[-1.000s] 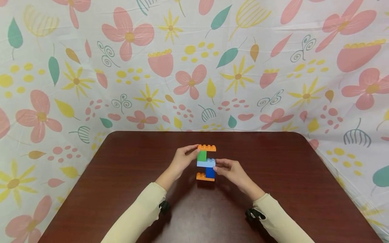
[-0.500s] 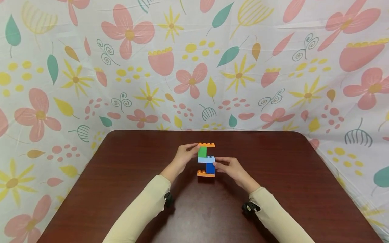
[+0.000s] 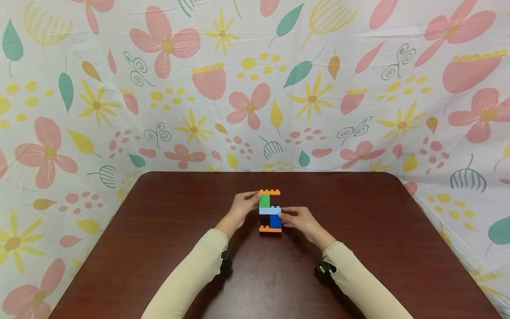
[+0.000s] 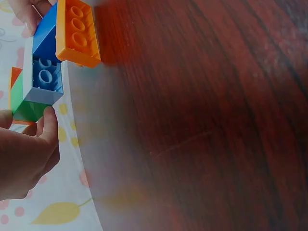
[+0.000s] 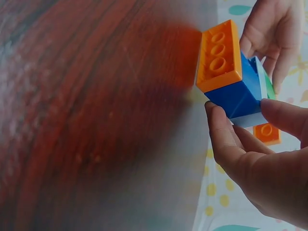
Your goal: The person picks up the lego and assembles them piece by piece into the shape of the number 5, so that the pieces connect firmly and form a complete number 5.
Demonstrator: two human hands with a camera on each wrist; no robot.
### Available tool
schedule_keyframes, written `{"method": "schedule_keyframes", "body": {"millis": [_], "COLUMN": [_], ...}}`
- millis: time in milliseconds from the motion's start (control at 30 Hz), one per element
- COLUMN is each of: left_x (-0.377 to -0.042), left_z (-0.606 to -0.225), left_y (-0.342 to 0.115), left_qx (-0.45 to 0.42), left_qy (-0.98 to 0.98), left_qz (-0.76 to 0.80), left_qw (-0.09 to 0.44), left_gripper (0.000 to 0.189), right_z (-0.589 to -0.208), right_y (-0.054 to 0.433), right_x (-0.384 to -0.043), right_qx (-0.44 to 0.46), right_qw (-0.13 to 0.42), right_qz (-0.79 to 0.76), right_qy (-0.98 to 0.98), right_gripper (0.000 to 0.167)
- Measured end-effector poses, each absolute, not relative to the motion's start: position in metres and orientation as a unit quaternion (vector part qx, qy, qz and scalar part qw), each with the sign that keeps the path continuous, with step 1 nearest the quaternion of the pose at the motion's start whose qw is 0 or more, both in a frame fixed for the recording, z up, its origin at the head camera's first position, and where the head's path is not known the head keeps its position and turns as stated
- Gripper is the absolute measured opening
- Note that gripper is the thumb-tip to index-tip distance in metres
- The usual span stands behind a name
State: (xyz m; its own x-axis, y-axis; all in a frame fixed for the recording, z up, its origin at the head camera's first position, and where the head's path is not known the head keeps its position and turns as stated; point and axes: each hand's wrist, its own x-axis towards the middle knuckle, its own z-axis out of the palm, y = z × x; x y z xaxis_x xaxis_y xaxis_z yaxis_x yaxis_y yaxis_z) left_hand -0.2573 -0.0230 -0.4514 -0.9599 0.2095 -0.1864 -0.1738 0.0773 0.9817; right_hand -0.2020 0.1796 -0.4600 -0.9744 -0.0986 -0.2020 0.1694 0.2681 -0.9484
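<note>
An S-shaped stack of toy building bricks is held upright just above the table. From the top, it runs orange plate (image 3: pixel 270 192), green brick (image 3: pixel 264 201), light blue brick (image 3: pixel 269 211), dark blue brick (image 3: pixel 276 221) and lower orange plate (image 3: pixel 269 230). My left hand (image 3: pixel 241 207) pinches the green brick from the left, near the upper orange plate. On the right, my right hand (image 3: pixel 303 221) pinches the dark blue brick between thumb and fingers. Both wrist views show hollow undersides, including that of the lower orange plate (image 5: pixel 220 57).
The dark red-brown wooden table (image 3: pixel 255 274) has a glossy top that reflects the bricks. A white cloth (image 3: pixel 255 146) with flowers and leaves hangs behind it and along its sides. Dark wrist cameras sit at both cream sleeves (image 3: pixel 191 270).
The brick stack has tilted so that its front faces me more squarely, and its lower end has risen slightly. Both hands keep their hold; the left forearm has shifted a little right.
</note>
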Motion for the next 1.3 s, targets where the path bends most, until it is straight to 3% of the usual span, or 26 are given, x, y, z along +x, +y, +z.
{"method": "schedule_keyframes", "body": {"millis": [1300], "left_x": [-0.267], "left_z": [-0.472], "left_y": [-0.018], "left_qx": [-0.007], "left_qy": [0.746], "left_qz": [0.651], "left_qw": [0.14], "left_gripper": [0.039], "right_z": [-0.47], "right_y": [0.175], "right_x": [-0.222], "right_qx": [0.048], "right_qw": [0.113], "right_qz": [-0.552], "right_qy": [0.825], "right_gripper": [0.04]}}
